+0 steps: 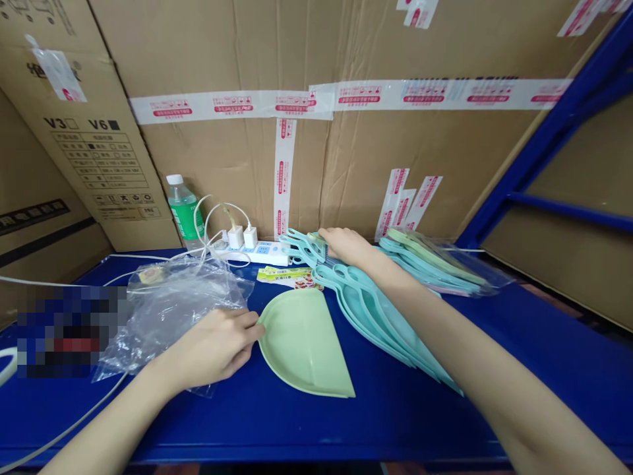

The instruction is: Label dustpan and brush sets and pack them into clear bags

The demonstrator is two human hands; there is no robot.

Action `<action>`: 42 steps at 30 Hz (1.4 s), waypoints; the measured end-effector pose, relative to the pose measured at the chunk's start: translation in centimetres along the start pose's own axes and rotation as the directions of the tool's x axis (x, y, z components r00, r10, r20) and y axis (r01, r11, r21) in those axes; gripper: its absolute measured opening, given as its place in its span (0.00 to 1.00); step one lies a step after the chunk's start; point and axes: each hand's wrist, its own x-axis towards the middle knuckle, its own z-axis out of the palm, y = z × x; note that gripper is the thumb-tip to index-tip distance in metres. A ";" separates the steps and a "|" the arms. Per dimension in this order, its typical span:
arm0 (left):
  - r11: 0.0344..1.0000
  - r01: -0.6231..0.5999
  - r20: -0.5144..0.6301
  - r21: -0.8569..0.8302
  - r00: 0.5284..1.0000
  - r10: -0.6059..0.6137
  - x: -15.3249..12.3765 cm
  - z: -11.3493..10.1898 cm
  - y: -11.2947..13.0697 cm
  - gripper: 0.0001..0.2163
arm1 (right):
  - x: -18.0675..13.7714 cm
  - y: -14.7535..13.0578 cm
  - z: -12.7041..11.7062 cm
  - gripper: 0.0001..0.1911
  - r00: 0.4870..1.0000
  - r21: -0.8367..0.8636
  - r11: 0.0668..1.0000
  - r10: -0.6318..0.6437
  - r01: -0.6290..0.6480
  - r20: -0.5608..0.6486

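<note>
Dustpan [305, 344], pale green, half-round plastic

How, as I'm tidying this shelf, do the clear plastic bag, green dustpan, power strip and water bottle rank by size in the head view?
1. clear plastic bag
2. green dustpan
3. power strip and water bottle: these look about alike, and both sit farther from the camera, so I leave them unranked.
</note>
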 end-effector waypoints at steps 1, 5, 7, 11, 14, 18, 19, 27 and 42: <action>1.000 -0.004 -0.002 0.000 1.000 0.004 0.0 0.0 0.0 0.09 | -0.1 -0.3 -0.2 0.19 1.000 -0.019 1.000 -0.007 0.007 -0.018; 1.000 -0.013 -0.014 -0.004 1.000 0.013 0.1 -0.1 0.0 0.09 | -0.6 -1.8 -1.3 0.18 0.993 -0.089 0.994 -0.077 0.068 -0.094; 1.000 -0.009 -0.023 -0.003 1.000 0.009 0.1 -0.1 0.0 0.09 | -1.1 -2.6 -1.9 0.15 0.983 -0.116 0.986 -0.131 0.116 -0.131; 1.000 -0.015 -0.034 -0.006 0.999 0.015 0.0 -0.1 0.0 0.09 | -2.3 -4.8 -2.8 0.18 0.954 -0.143 0.964 -0.249 0.226 -0.168; 1.000 -0.017 -0.029 -0.004 0.999 0.017 0.0 0.0 0.0 0.09 | -3.6 -7.0 -2.9 0.19 0.936 -0.138 0.945 -0.317 0.297 -0.155; 1.000 -0.012 -0.017 -0.009 1.000 0.012 0.0 0.1 -0.1 0.10 | -5.4 -10.1 -2.3 0.19 0.924 -0.103 0.931 -0.362 0.351 -0.121; 1.000 -0.009 -0.014 -0.010 1.000 0.009 0.0 0.2 -0.1 0.10 | -5.8 -10.7 -2.1 0.19 0.924 -0.091 0.929 -0.367 0.359 -0.108; 0.994 0.000 -0.034 -0.107 0.999 -0.003 -0.4 -0.2 -0.6 0.11 | -6.9 -13.3 -1.7 0.25 0.940 0.028 0.940 -0.340 0.339 0.032; 0.967 0.255 0.024 0.004 0.967 -0.255 -0.4 -0.9 -1.8 0.10 | -8.3 -13.6 -1.1 0.24 0.922 0.375 0.861 -0.386 0.344 0.042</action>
